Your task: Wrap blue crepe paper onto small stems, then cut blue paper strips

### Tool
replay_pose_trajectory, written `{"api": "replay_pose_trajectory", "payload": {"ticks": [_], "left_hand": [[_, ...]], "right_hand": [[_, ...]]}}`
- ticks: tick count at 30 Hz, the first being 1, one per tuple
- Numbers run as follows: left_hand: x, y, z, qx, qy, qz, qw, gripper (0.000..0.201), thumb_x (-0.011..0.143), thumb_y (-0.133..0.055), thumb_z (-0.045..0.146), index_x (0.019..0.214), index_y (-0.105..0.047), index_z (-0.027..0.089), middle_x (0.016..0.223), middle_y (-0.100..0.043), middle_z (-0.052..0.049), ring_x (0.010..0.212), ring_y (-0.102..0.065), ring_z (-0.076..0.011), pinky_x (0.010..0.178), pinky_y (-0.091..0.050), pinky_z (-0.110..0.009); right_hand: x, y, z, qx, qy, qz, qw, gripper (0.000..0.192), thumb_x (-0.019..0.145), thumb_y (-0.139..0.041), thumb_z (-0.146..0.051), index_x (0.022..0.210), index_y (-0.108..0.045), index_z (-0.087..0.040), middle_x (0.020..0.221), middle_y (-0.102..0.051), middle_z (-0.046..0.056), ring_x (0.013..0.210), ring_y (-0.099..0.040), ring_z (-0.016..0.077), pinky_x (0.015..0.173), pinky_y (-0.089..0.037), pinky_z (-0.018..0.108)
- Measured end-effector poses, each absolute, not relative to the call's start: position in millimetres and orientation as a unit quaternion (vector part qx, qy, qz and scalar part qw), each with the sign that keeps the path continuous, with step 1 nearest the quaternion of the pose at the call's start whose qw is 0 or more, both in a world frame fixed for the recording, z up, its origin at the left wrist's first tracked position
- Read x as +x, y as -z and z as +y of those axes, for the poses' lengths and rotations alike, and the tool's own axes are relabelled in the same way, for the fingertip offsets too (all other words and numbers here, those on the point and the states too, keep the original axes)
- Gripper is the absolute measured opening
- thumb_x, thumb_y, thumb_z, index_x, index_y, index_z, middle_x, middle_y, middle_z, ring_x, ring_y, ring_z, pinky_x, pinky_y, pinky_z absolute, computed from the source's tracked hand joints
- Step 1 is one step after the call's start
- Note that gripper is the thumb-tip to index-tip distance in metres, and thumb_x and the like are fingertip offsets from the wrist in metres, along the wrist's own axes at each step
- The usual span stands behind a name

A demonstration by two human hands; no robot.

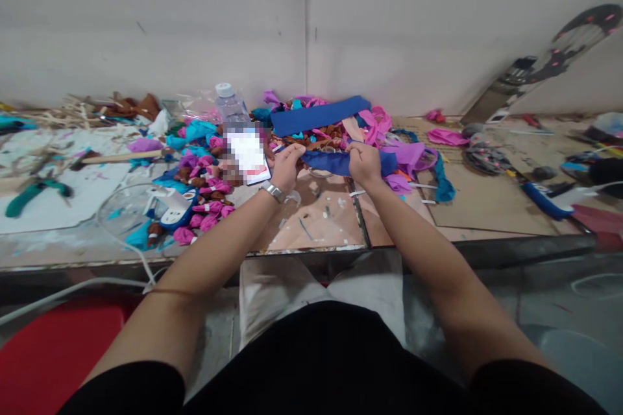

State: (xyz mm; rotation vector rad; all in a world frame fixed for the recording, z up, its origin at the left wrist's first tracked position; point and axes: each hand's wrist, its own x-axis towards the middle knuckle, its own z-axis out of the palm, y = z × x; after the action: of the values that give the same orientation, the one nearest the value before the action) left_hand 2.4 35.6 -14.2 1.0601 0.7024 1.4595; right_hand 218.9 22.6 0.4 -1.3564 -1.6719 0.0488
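Note:
A strip of dark blue cloth [327, 163] is stretched between my two hands above the bench. My left hand [287, 167], with a metal watch on the wrist, pinches its left end. My right hand [364, 162] is closed around the strip farther right, and a loose end sticks out past the knuckles. Just behind lies a wider, flat blue cloth piece [321, 115] on a heap of pink, purple and brown scraps. A phone with a lit screen [248, 154] leans beside my left hand. Purple cloth [411, 155] lies to the right of my right hand.
Several small pink and brown tied bundles [209, 207] lie at left, near a blue-and-white power socket [178, 207]. Farther left are green-handled pliers [36, 198] and a wooden-handled hammer [121, 157]. A plastic bottle [231, 107] stands behind the phone. Cardboard [487, 207] covers the right side.

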Motion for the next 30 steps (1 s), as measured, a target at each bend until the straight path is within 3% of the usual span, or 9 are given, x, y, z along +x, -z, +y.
{"api": "replay_pose_trajectory", "payload": {"ticks": [5,9,12,18,30], "left_hand": [[2.8,14.6,32.5,0.461,-0.609,0.293,0.575,0.022,0.08,-0.077,0.031,0.073,-0.06,0.018,0.065,-0.053,0.003,0.056,-0.051,-0.0092,0.052,-0.042,-0.02],[3.8,20.1,32.4,0.464,-0.599,0.317,0.57,0.029,0.077,-0.081,0.039,0.073,-0.06,0.019,0.066,-0.054,0.003,0.058,-0.051,-0.0095,0.054,-0.044,-0.02],[4.2,24.7,34.2,0.481,-0.595,0.318,0.56,0.033,0.075,-0.085,0.045,0.075,-0.064,0.019,0.066,-0.055,0.003,0.058,-0.052,-0.0093,0.054,-0.043,-0.02],[3.7,29.0,34.3,0.539,-0.574,0.305,0.536,0.037,0.077,-0.086,0.052,0.08,-0.069,0.019,0.067,-0.058,0.003,0.059,-0.053,-0.0092,0.058,-0.043,-0.022],[4.3,33.6,31.9,0.573,-0.554,0.295,0.528,0.038,0.079,-0.085,0.057,0.09,-0.076,0.021,0.078,-0.066,0.0,0.065,-0.059,-0.0104,0.063,-0.048,-0.023]], "right_hand": [[219.8,-1.2,21.2,-0.551,0.035,-0.732,0.399,0.032,0.088,-0.047,-0.019,0.081,-0.078,-0.02,0.085,-0.08,0.008,0.087,-0.072,0.0269,0.089,-0.049,0.039],[213.7,0.0,17.9,-0.454,0.031,-0.768,0.451,0.037,0.088,-0.046,-0.016,0.106,-0.078,-0.02,0.111,-0.082,0.008,0.107,-0.071,0.0279,0.101,-0.048,0.043],[205.9,-1.2,11.0,-0.388,0.025,-0.782,0.486,0.033,0.095,-0.048,-0.025,0.113,-0.076,-0.021,0.116,-0.08,0.009,0.112,-0.07,0.0285,0.103,-0.047,0.045],[195.4,-2.8,1.2,-0.375,0.012,-0.8,0.468,0.035,0.1,-0.059,-0.054,0.112,-0.075,-0.025,0.114,-0.08,0.009,0.112,-0.069,0.0309,0.106,-0.045,0.05],[190.0,1.4,2.1,-0.366,-0.017,-0.788,0.494,0.035,0.103,-0.058,-0.053,0.095,-0.074,-0.023,0.095,-0.079,0.007,0.093,-0.07,0.0254,0.09,-0.049,0.042]]}}
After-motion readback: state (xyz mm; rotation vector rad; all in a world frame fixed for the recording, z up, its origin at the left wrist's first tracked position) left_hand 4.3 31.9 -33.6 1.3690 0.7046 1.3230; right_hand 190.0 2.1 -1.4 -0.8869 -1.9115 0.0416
